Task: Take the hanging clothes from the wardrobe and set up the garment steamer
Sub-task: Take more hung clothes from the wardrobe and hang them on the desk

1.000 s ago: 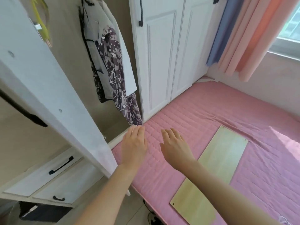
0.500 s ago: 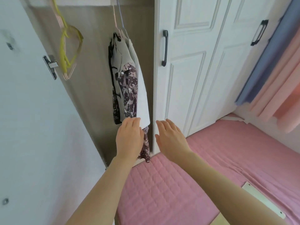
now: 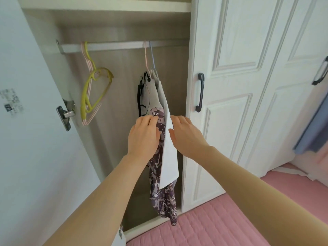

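Inside the open wardrobe, a few garments hang from the rail (image 3: 115,47) on a pink and a blue hanger: a plain white piece (image 3: 169,157), a purple patterned piece (image 3: 162,197) and a grey piece with black marks (image 3: 150,96). My left hand (image 3: 142,135) reaches to their left side, fingers apart, touching the patterned cloth. My right hand (image 3: 185,134) is at their right side against the white piece, fingers apart. Neither hand grips anything. No garment steamer is in view.
Empty yellow and pink hangers (image 3: 94,93) hang at the rail's left end. The open wardrobe door (image 3: 26,139) stands at my left, a closed white door with a dark handle (image 3: 200,92) at my right. A pink quilted bed (image 3: 221,226) lies below; curtains (image 3: 314,132) hang far right.
My view has risen from the bed to the wardrobe interior. Both hands have lifted from above the bed and come up to either side of the hanging clothes.
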Demonstrator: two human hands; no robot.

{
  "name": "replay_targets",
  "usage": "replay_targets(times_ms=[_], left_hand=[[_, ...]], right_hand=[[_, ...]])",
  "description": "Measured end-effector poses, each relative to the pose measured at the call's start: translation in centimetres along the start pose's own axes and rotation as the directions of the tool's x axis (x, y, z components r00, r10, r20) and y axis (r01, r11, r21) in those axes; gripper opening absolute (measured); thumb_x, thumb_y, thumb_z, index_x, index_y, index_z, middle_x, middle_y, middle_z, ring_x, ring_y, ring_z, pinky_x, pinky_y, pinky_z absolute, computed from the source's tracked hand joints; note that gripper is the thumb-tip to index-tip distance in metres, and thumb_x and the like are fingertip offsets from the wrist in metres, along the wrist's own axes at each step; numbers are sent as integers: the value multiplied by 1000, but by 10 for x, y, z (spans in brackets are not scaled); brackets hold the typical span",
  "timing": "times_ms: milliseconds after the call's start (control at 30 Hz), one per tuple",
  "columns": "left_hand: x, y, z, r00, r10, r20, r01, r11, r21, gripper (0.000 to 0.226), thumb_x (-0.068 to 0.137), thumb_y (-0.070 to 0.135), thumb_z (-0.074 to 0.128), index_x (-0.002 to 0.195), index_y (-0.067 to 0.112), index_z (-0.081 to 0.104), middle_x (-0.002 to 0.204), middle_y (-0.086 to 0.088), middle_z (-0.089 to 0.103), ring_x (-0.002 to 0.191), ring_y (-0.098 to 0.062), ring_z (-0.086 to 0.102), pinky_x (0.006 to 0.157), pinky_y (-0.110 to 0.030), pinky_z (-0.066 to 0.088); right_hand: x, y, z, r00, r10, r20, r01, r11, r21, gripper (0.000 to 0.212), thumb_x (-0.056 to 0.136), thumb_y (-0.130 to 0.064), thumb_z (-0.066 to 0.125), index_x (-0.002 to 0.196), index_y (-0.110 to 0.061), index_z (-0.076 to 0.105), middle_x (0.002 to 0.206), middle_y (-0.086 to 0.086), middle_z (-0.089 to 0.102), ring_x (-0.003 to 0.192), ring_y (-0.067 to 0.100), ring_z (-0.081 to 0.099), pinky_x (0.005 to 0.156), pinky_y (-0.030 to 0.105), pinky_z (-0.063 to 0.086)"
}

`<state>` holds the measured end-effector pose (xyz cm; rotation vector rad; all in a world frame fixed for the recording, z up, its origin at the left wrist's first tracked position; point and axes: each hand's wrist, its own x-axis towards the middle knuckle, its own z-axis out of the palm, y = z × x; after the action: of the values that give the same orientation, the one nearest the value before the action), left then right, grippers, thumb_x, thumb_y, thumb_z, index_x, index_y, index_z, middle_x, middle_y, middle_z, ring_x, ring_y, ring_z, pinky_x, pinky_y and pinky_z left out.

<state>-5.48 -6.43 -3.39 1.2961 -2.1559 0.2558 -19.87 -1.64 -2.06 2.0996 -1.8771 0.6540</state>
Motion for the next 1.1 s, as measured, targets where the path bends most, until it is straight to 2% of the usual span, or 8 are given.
replay_targets(times_ms=[133,333,533,667,767,900,1000,1100], left_hand=[[33,-5,4,996,79,-31,-77,996,48,40,95,27,50,133,18,50,137,-5,51,121,-24,49,90,-35,49],[58,-17,14,990,139,-25,-135,983,127,40,96,34,44,132,18,52,138,-6,50,121,-25,52,87,-35,51],[75,-26,22,986,156,-55,-150,983,104,39,97,39,41,131,24,52,135,-3,53,118,-22,54,87,-31,51],[89,-28,27,978,203,-53,-195,973,120,43,97,42,42,136,26,49,138,-4,50,117,-22,54,86,-32,51],[98,-32,29,976,212,-49,-205,971,125,38,98,41,41,128,23,54,136,-3,50,115,-22,54,85,-31,50],[111,-43,29,990,125,-61,-125,992,7,27,97,32,44,115,17,57,126,-2,51,103,-21,55,71,-33,52],[129,-51,28,1000,-23,-3,22,988,-151,23,96,22,45,117,16,53,123,-4,51,98,-23,55,69,-35,50],[152,-52,23,988,-148,50,156,941,-299,32,93,11,46,125,16,47,120,-9,54,96,-27,56,72,-35,45]], right_hand=[[39,8,-1,999,-25,-39,25,1000,5,30,100,-19,42,127,-8,47,121,7,55,109,23,52,91,29,47],[83,13,-3,992,-121,26,122,988,-91,32,99,-19,43,126,-5,53,131,11,48,114,23,48,98,31,42],[121,16,6,1000,-15,19,14,998,53,43,93,-14,56,132,-4,41,125,13,51,104,23,58,88,27,50],[142,26,16,993,111,38,-116,973,200,40,95,-12,53,132,-5,41,122,13,54,102,25,59,84,26,49],[152,32,19,980,182,81,-198,942,271,38,94,-8,53,131,-5,41,121,14,54,104,26,58,83,26,47],[166,36,23,957,260,129,-290,885,365,36,94,-7,50,129,-5,41,118,15,55,103,28,56,77,28,45],[179,34,26,945,287,155,-326,852,410,36,97,-12,47,131,-6,39,116,15,56,94,25,55,76,33,47],[193,30,27,924,327,197,-382,779,497,43,96,-10,44,138,-13,35,115,13,56,93,25,57,77,36,52]])
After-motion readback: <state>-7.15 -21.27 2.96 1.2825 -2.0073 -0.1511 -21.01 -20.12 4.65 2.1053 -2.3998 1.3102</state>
